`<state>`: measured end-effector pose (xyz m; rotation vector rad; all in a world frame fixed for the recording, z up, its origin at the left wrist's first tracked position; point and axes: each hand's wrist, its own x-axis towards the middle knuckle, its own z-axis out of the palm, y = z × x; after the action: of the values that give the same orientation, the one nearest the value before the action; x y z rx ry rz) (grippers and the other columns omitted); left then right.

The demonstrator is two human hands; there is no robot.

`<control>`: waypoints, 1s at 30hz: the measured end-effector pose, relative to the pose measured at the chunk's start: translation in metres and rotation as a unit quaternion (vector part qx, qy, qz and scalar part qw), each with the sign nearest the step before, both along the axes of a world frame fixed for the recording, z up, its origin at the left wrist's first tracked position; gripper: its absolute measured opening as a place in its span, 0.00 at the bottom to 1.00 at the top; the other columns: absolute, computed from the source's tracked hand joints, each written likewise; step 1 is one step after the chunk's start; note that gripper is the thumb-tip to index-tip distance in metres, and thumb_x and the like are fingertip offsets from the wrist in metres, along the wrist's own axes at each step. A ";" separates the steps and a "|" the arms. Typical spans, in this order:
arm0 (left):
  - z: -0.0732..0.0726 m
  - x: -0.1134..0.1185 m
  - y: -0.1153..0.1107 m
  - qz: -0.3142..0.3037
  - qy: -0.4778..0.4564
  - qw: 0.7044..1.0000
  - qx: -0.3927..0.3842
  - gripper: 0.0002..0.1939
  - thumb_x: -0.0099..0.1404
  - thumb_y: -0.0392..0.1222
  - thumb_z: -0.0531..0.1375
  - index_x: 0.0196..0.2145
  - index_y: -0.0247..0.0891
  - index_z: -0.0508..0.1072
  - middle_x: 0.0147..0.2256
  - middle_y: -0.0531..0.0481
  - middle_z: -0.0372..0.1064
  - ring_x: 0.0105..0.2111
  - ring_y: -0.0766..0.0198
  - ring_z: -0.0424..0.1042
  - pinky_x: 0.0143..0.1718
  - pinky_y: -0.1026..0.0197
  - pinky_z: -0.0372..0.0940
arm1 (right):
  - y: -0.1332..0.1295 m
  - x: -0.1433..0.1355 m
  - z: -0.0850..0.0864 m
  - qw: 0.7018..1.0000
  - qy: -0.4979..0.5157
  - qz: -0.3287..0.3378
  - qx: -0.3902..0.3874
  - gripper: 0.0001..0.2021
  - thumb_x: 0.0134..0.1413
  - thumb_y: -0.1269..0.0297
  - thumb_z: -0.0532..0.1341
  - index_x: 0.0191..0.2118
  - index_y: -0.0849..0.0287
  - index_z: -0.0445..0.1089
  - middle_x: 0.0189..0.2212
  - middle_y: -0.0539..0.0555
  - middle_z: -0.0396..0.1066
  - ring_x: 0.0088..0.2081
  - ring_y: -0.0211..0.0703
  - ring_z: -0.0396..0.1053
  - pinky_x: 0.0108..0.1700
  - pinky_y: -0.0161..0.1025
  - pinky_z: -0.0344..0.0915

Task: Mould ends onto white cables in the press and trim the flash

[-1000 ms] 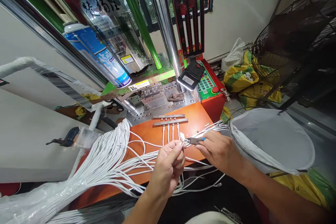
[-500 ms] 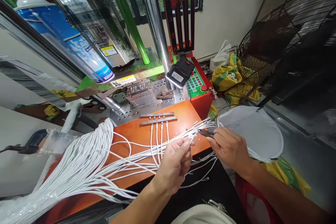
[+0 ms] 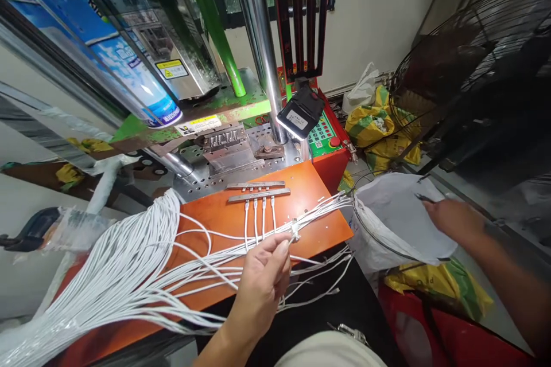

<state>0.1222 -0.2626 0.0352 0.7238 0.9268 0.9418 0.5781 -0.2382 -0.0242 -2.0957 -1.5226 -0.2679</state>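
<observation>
Left hand [image 3: 263,272]: above the near edge of the orange table [image 3: 297,180], thumb and forefinger pinched closed on a white plug [image 3: 295,230]; the plug's own cable is mostly hidden by the hand. Right hand [image 3: 456,219]: beyond the table's right side, over the white bag [image 3: 383,198], blurred, fingers curled round what appear to be pliers [image 3: 420,198], only the dark tip showing. Metal bar [image 3: 258,195]: toward the table's far edge, four cables [image 3: 255,221] running from its near side. Cable bundle [image 3: 112,264]: spreading across the table from its left side. Probable faults: the plug, held by fingertips alone, could twist or slip if its cable catches among the strands on the table. A sideways sweep of the left wrist could tug the four cables and drag the bar askew on the table. The pliers could drop into the bag beside the table should the right-hand grip loosen.
</observation>
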 end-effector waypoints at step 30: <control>-0.064 0.023 0.007 0.112 0.367 0.771 0.509 0.20 0.71 0.32 0.64 0.58 0.47 0.80 0.46 0.39 0.82 0.42 0.49 0.84 0.45 0.52 0.77 | -0.032 -0.256 0.028 0.945 0.135 0.296 -0.018 0.13 0.74 0.64 0.55 0.39 0.55 0.75 0.43 0.58 0.72 0.47 0.53 0.69 0.49 0.50 0.71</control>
<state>0.1449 -0.2560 -0.0285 2.0606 1.1533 1.4163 0.3225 -0.2702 0.0034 -1.5203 -1.8955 0.2590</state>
